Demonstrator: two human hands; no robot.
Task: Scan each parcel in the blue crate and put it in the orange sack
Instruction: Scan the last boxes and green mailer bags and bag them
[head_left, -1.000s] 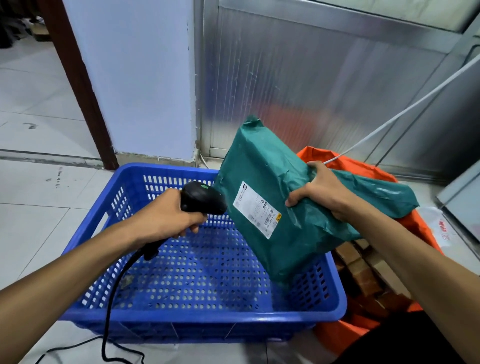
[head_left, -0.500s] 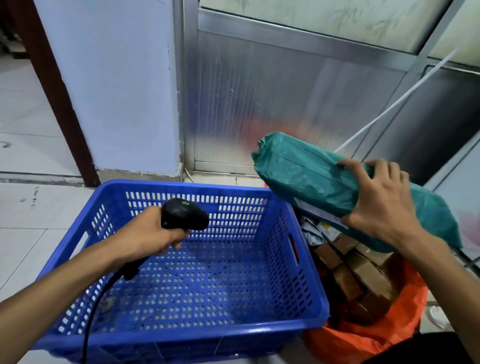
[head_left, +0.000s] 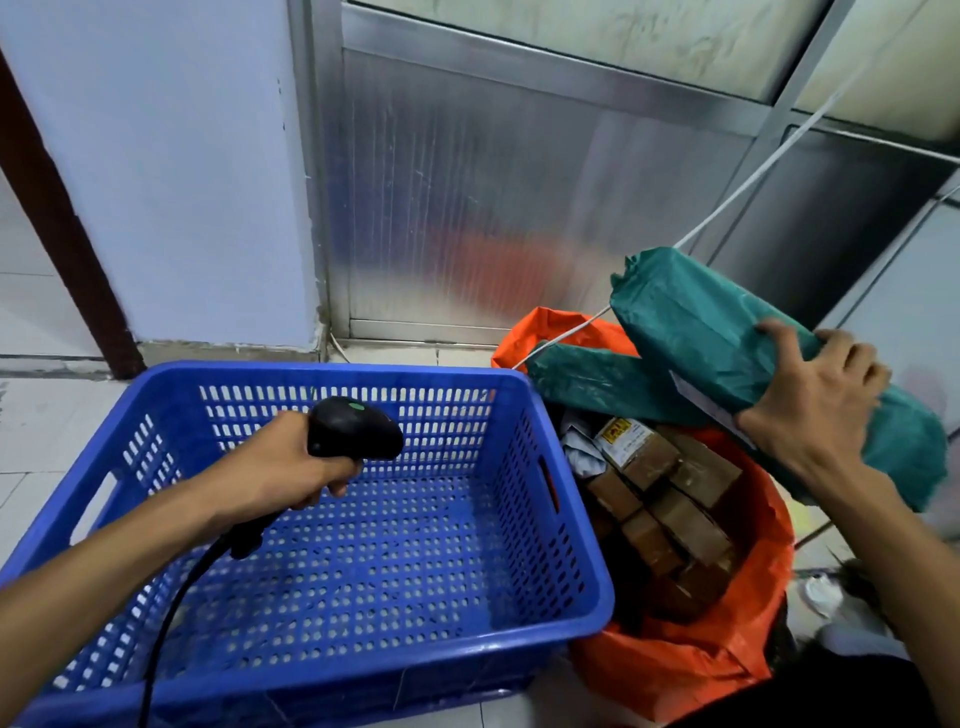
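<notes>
Fingers (head_left: 779, 340) gripping green parcel (head_left: 701, 332) over orange sack (head_left: 675, 670), scanner (head_left: 353, 428) in left hand (head_left: 283, 467)

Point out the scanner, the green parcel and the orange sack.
scanner (head_left: 355, 427): head view, on its black head.
green parcel (head_left: 696, 332): head view, on its upper wrapped face.
orange sack (head_left: 675, 670): head view, on its near outer wall.

Lit evenly and softly, apparently from overhead; no hard shadows. Faint orange glow and pale vertical streaks mirrored on the ribbed metal wall panel (head_left: 467, 208). Soft shade inside the blue perforated plastic crate (head_left: 332, 644). Wide-angle bending of straight lines near the edges. Motion blur smearing the green plastic-wrapped parcel (head_left: 701, 332) and the lower right corner; centre sharp.
</notes>
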